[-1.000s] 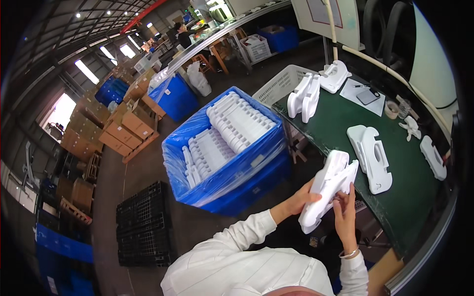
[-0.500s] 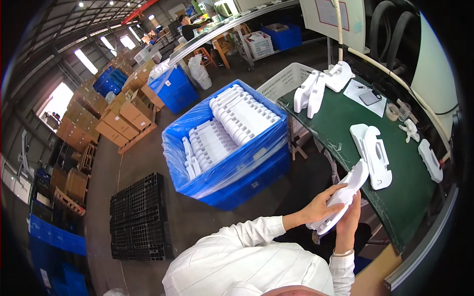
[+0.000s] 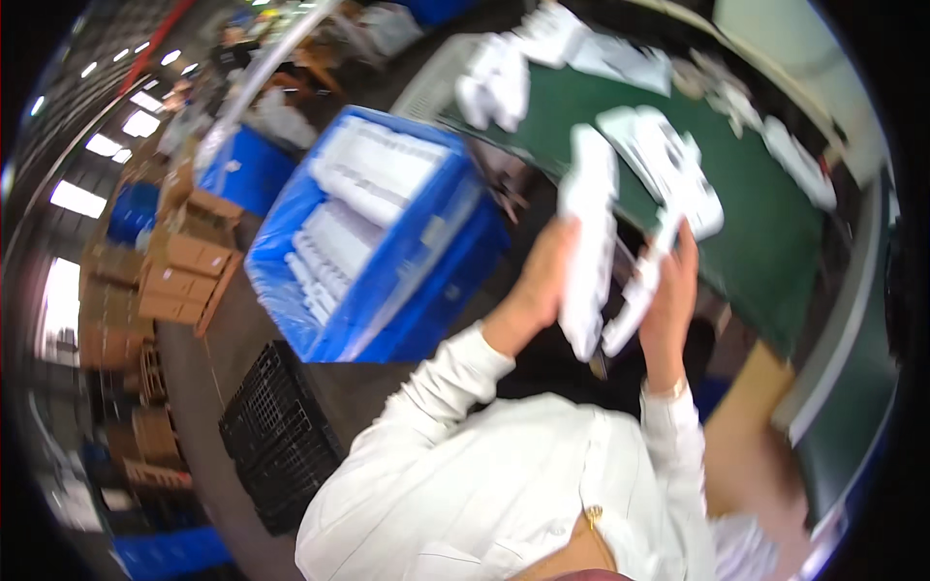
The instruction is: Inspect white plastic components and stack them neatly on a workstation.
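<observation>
In front of my chest, my left hand [image 3: 541, 281] grips a long white moulded plastic piece [image 3: 587, 232], held nearly upright. Its fingers are partly hidden behind the piece. My right hand [image 3: 670, 305] holds a second, slimmer-looking white plastic piece [image 3: 632, 308], tilted, with a narrow gap between the two. Just beyond them on the green table [image 3: 756, 261] lie white moulded parts [image 3: 668, 160] with cut-outs. More white parts [image 3: 494, 82] stand on the table's far left corner. Motion blur hides the finer detail.
Left of the table stands a blue crate [image 3: 441, 257] lined with clear plastic, holding rows of white parts [image 3: 373, 169]. A black pallet [image 3: 276, 436] lies on the floor. Cardboard boxes [image 3: 184, 276] are stacked farther left. Another white part [image 3: 799, 165] sits near the table's right edge.
The white pieces that were close together in my hands are now apart, one in each hand. Both hands have risen, the left one moving leftward. The whole view has turned and blurred.
</observation>
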